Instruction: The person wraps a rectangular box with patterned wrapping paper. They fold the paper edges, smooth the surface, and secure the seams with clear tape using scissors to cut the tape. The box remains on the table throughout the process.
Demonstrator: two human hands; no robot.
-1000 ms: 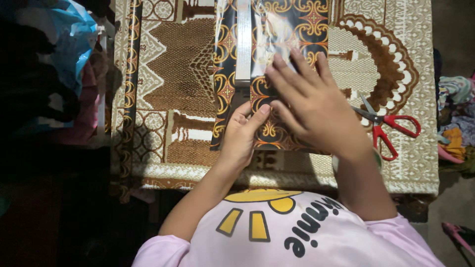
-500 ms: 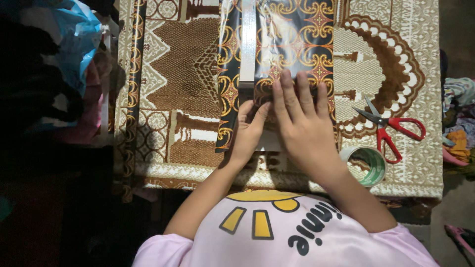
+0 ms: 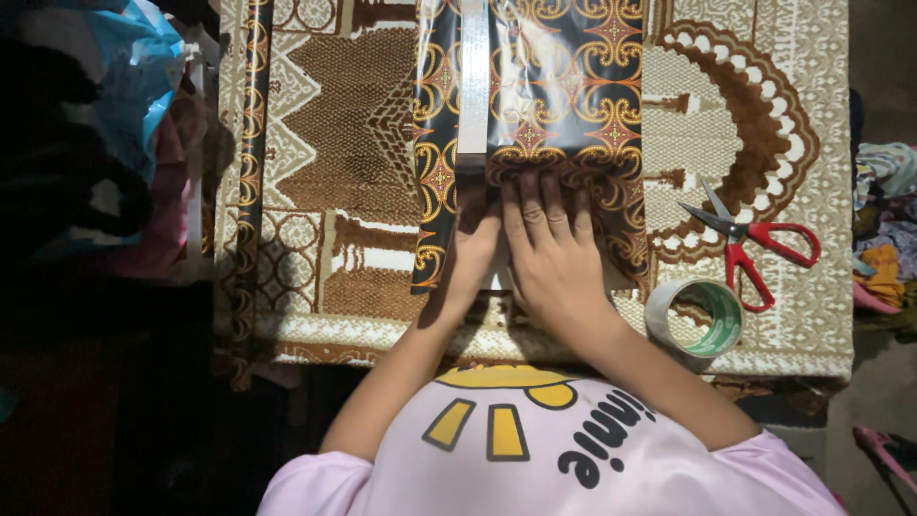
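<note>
Hands pressing patterned wrapping paper [image 3: 564,86] on a box.
Left hand [image 3: 473,250] and right hand [image 3: 552,250] lie flat, fingers together, holding nothing; red scissors [image 3: 750,250] and tape roll [image 3: 695,317] sit right.

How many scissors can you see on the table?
1. The red-handled scissors lie on the patterned cloth, right of the right hand, just above the tape roll.
</note>
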